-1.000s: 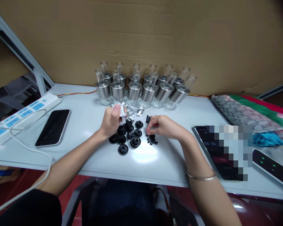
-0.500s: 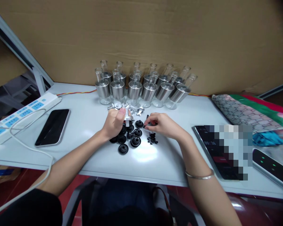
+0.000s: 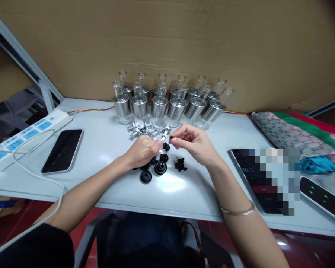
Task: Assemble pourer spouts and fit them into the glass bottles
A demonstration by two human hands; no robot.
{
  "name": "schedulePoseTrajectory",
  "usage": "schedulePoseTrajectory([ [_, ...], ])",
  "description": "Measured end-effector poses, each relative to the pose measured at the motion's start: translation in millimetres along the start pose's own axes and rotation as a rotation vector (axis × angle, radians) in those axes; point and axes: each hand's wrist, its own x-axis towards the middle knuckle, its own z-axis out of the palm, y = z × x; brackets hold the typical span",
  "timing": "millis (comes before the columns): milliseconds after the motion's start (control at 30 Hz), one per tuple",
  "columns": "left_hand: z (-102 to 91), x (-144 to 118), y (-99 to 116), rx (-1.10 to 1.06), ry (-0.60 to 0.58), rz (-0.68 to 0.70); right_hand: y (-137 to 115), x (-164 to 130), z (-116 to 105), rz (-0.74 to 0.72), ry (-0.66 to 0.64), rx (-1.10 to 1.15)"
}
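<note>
Left hand (image 3: pixel 143 152) fingers pinch a silver metal stem (image 3: pixel 162 146); right hand (image 3: pixel 194 143) fingers pinch a tiny black ring (image 3: pixel 171 138). Bare glossy white counter (image 3: pixel 181 193) lies at 6 o'clock; round black rubber caps (image 3: pixel 156 169) beneath.

The person is wearing a thin silver bangle (image 3: pixel 237 211) just behind the right hand (image 3: pixel 194 143), on a bare forearm. Well back from the left hand (image 3: pixel 142 152), a black sleeve (image 3: pixel 30 247) is covering the upper arm.
</note>
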Motion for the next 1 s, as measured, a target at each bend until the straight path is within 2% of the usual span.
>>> schedulePoseTrajectory([
  [300, 0.6, -1, 3, 0.005, 0.025, 0.094, 6, 1, 6, 0.053, -0.004, 0.158],
  [533, 1.8, -1, 8, -0.039, 0.066, 0.189, 6, -1, 10, 0.1, -0.069, 0.222],
  [1000, 1.9, -2, 10, -0.026, 0.037, 0.173, 8, -2, 9, 0.117, -0.045, 0.238],
])
